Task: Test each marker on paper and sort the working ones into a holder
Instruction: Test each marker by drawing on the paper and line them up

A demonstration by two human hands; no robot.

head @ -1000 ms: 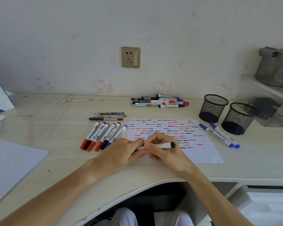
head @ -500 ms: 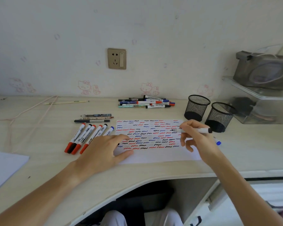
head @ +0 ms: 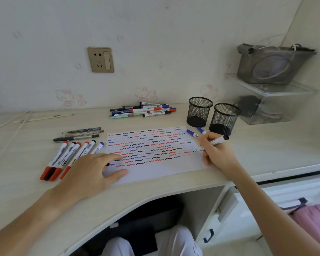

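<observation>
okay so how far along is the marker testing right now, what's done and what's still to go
Done: the paper already carries many red, blue and black squiggles, and a row of markers lies left of it. In hand: the right hand holds a black marker with its tip at the sheet's right edge, while the left hand rests on the paper. Left: a pile waits by the wall; both mesh holders look empty.

Black marker uncapped, cap stuck on back end, tilted, tip down on right edge of paper. Paper flat on worktop, covered in red/blue/black squiggle rows. Two black mesh holders upright just behind paper's right corner, side by side. Untested pile of markers near wall, six-marker row left of paper, two blue ones beside holders.
</observation>
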